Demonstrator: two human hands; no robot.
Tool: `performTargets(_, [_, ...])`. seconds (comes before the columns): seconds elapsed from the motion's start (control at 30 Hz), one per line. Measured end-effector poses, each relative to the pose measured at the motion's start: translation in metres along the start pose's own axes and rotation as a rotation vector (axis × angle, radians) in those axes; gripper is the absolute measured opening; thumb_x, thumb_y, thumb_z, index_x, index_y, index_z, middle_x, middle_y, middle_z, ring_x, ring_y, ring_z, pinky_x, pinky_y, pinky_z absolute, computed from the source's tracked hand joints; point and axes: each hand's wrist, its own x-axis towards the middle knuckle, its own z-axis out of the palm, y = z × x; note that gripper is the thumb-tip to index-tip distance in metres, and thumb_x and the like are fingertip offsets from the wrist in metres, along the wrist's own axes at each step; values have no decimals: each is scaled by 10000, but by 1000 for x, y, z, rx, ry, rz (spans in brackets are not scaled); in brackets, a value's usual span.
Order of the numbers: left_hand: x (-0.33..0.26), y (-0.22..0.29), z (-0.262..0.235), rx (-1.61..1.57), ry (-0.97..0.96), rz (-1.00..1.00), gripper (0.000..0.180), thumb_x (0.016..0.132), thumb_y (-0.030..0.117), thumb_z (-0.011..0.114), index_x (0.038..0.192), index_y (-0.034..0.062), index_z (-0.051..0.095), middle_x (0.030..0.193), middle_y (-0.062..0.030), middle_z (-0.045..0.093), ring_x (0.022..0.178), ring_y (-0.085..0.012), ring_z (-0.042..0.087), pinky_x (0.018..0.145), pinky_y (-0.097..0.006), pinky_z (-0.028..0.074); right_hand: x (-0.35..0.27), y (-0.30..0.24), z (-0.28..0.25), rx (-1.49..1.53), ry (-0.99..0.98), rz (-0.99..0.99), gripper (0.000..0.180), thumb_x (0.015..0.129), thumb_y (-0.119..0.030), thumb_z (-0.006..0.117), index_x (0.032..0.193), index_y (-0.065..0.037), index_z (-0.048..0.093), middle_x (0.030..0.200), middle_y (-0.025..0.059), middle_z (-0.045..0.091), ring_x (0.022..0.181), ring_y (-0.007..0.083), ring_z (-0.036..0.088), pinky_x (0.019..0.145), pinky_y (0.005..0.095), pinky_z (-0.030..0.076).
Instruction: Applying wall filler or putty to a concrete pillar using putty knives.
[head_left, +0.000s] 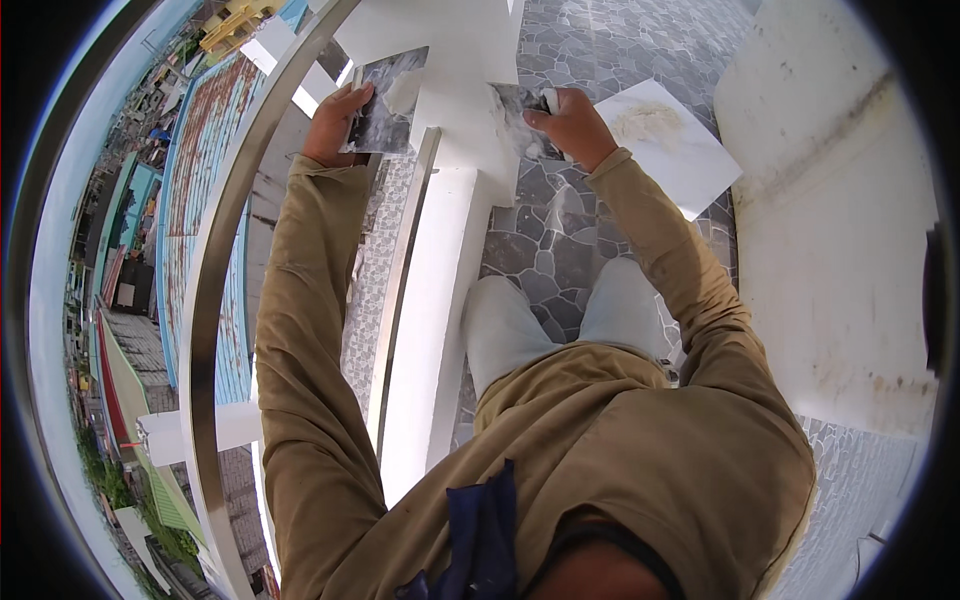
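My left hand (336,125) is closed on the edge of a dark, smeared flat plate (384,128), with a lump of white paste (403,94) on its upper right part. On the other side of a white pillar (455,110), my right hand (578,128) grips a dark, paste-smeared flat scraper (512,108). The scraper overlaps the pillar's right edge; whether it presses on the surface I cannot tell. White paste clings to it beside my thumb.
A white square board (665,150) with a beige powdery patch lies on the stone-patterned floor (560,45). A low white wall (430,340) carries a metal rail (405,270). Further left, a curved metal handrail (203,330) borders a drop to rooftops. A stained white panel (830,220) stands right.
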Motion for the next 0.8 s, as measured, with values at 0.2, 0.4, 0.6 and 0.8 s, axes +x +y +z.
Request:
performTargets(0.2, [6,-17,-4,-215,2,17,234,870,145,523,1034,-21,538,906,-98,623,781,-180,619,713,-296,499,79,103,10,338,165,268,226,647,-132,717,705,39,582,684,75,529,575,174,502,472,380,389])
performTargets(0.4, [8,-15,-2,-256,-52,15,249,862,152,531,1065,9,553,958,-90,629,836,-195,621,758,-311,492,123,129,16,226,167,268,248,651,-86,675,809,81,582,733,117,563,608,228,550,499,401,435])
performTargets(0.6, [7,-14,7,-291,-1,25,227,865,147,525,1019,-19,545,908,-102,623,780,-196,618,719,-314,498,127,62,17,244,237,172,217,647,-101,665,738,75,579,705,122,553,581,233,543,505,381,441])
performTargets(0.8, [11,-20,-13,-334,-27,27,262,867,155,529,1058,-19,565,995,-115,632,883,-216,626,806,-331,495,127,30,-10,157,235,106,234,621,-127,665,716,71,586,696,131,555,619,225,546,545,371,443])
